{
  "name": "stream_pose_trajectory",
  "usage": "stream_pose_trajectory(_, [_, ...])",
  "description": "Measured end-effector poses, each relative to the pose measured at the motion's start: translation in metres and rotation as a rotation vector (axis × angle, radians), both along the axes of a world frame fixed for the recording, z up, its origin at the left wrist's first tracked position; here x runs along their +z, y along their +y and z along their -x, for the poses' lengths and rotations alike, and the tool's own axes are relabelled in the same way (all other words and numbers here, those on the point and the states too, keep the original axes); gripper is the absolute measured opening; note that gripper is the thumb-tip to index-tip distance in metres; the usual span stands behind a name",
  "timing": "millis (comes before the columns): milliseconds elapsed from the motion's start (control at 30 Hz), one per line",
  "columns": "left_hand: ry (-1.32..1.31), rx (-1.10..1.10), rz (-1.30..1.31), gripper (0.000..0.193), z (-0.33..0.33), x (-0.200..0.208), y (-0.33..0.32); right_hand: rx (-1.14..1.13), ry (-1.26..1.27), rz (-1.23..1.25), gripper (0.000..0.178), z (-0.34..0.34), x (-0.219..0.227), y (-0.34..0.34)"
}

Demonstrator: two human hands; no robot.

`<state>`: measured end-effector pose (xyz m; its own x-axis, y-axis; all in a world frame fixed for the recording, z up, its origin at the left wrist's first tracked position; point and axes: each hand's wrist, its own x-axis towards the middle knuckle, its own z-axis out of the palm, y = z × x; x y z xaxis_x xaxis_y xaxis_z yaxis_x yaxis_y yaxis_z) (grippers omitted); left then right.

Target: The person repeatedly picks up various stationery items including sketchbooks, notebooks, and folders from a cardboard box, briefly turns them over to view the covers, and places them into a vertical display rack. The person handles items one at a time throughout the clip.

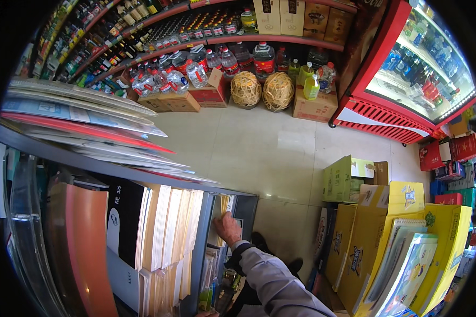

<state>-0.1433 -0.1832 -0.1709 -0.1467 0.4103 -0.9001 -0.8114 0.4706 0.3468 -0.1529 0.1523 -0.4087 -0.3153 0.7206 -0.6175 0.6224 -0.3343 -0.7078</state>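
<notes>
Right hand (228, 229) is at the grey shelf's (205, 222) end slot, fingers curled just beside upright papers (226, 205) inside it; can't tell if pinching. Left hand (207, 314) barely shows by shelf's near end, grip unreadable. Yellow cartons (350, 264) right of shelf.

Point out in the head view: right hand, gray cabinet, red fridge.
Right hand (228, 229): head view, on the back of the hand.
Gray cabinet (247, 211): head view, on the gray panel at its right end.
Red fridge (374, 59): head view, on the red door frame's left side.
</notes>
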Motion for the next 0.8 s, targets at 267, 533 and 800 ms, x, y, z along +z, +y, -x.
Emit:
stream_pose_trajectory(267, [-0.058,0.059,-0.024,0.047,-0.002,0.002,-0.001,0.18,-0.18,-0.171,0.06,-0.009,0.002,0.007])
stream_pose_trajectory(533, [-0.076,0.033,-0.099,0.044,-0.016,0.001,0.014,0.232,-0.043,-0.199,0.05,-0.064,0.035,-0.01])
stream_pose_trajectory(800, [-0.106,-0.134,-0.3,0.041,-0.033,0.015,0.063,0.222,0.456,0.081,0.027,-0.176,0.184,-0.035])
